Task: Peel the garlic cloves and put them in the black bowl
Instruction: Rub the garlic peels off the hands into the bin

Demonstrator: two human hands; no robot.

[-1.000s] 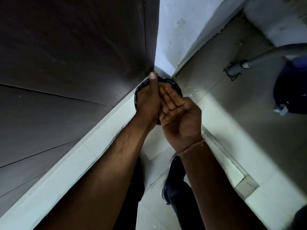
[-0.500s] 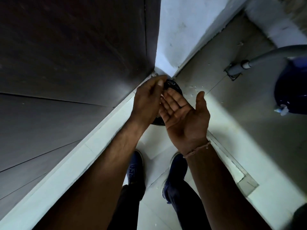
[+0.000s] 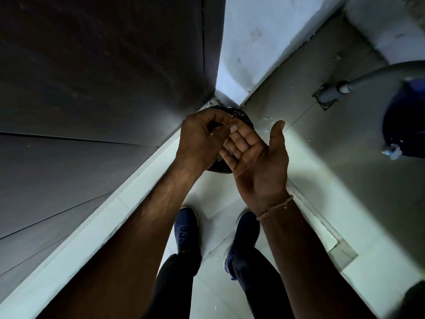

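Head view: 2 hands meet above 1 black-lined bin [image 3: 241,116] in the floor corner. The right hand [image 3: 257,162] lies palm up, fingers straight. The left hand [image 3: 200,139] curls its fingers over the right fingertips; whether it pinches anything is unclear. 2 blue shoes [image 3: 185,229] stand below.

No text, label, brand or number can be read anywhere in view.
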